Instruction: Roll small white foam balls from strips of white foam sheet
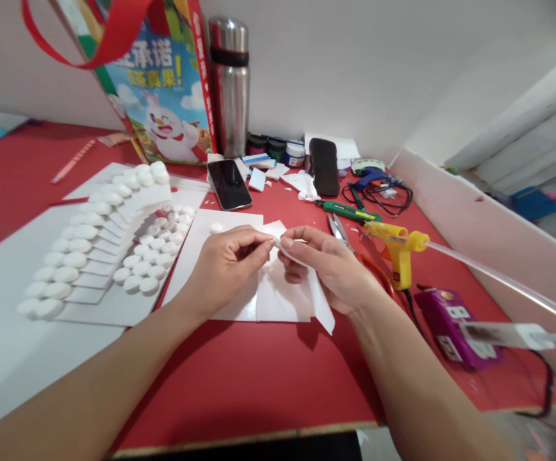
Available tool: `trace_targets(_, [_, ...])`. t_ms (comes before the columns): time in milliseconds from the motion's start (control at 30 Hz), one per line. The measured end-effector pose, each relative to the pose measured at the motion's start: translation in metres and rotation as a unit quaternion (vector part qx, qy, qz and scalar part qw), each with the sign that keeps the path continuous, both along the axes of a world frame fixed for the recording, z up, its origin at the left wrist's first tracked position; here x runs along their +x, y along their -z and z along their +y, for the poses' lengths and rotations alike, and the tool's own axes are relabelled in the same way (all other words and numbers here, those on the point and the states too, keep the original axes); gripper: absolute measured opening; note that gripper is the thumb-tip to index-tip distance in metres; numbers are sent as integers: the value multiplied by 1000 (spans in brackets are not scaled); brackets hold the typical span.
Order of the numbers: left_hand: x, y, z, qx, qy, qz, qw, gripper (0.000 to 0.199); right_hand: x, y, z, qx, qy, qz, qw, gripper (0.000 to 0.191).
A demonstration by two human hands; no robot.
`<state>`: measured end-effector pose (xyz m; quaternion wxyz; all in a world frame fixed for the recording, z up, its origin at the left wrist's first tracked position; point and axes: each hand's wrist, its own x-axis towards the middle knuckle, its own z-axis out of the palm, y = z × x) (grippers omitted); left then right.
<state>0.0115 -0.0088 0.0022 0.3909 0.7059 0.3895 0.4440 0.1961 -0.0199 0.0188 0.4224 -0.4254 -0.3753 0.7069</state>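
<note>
A bright red, flat tabletop (pixel 268 378) carries everything here. At its back stands a blue and red printed paper bag (pixel 172 109) with a red ribbon handle; its contents are hidden. 2 bare forearms reach in from the near edge, angled toward each other, and the hands meet over a glossy white rectangular board (pixel 239 310). The left hand (pixel 225 266) lies back upward, wrist turned inward; the right hand (pixel 330 262) is tilted, thumb on top, fingers curled beneath. Right of the bag is a capped silver steel flask (pixel 232 109) with a black band. A white stepped paper panel (pixel 95 291) at left bears rows and a cluster of white rounded discs (pixel 81 245). From the right hand a thin, soft white sheet (pixel 323 304) trails down over the board's edge; that thumb and index finger are clamped on its upper end. 3 small lidded paint jars (pixel 277 151) stand near the flask. Smallest is a white tip (pixel 277 241) between the hands: the left thumb and index fingertip are pinched together on it. Whether it joins the sheet cannot be told.
</note>
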Motion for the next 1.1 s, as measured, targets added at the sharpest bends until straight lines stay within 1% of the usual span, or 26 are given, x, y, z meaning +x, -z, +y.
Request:
trace_targets(200, [1, 3, -1, -3, -9, 6, 1000, 16, -2, 2, 1, 62, 13, -98, 993, 38])
trace_targets(400, [1, 5, -1, -9, -13, -3, 1000, 16, -1, 7, 1, 160, 30, -209, 964, 25])
trace_targets(467, [1, 5, -1, -6, -14, -1, 1000, 15, -1, 7, 1, 155, 30, -199, 967, 23])
trace_targets(567, [1, 5, 0, -1, -15, 5, 1000, 16, -2, 6, 0, 119, 9, -165, 979, 23])
trace_targets(633, [2, 5, -1, -3, -19, 6, 1000, 17, -4, 6, -1, 124, 13, -198, 972, 24])
trace_targets(667, [3, 5, -1, -8, -21, 3, 1000, 16, -6, 6, -2, 145, 27, -242, 959, 23])
trace_targets(700, [3, 5, -2, -14, -24, -3, 1000, 15, -7, 7, -3, 176, 44, -299, 937, 22])
trace_targets(733, [4, 6, -2, -22, -26, -11, 999, 14, -9, 7, -5, 215, 63, -363, 905, 19])
trace_targets(800, [4, 6, -3, -42, -30, -26, 998, 12, -12, 7, -8, 294, 91, -469, 828, 15])
trace_targets(833, [4, 5, -3, -50, -32, -31, 998, 12, -13, 7, -9, 319, 96, -494, 803, 14])
trace_targets(867, [4, 5, -3, -56, -36, -33, 997, 11, -14, 6, -10, 325, 96, -496, 799, 14])
trace_targets(900, [3, 4, -4, -60, -37, -33, 997, 11, -14, 6, -10, 310, 90, -472, 820, 15])
trace_targets(933, [3, 3, -4, -59, -38, -32, 997, 12, -13, 5, -9, 278, 79, -426, 857, 16])
trace_targets(1000, [3, 1, -3, -48, -36, -32, 998, 13, -10, 3, -6, 185, 49, -286, 939, 22])
trace_targets(1033, [2, 1, -3, -39, -34, -32, 998, 14, -8, 2, -5, 138, 37, -210, 967, 24])
trace_targets(1067, [2, 0, -3, -30, -32, -31, 999, 15, -6, 2, -4, 96, 29, -145, 984, 26])
trace_targets(1100, [2, 0, -3, -21, -30, -28, 999, 16, -5, 1, -3, 63, 25, -97, 993, 27])
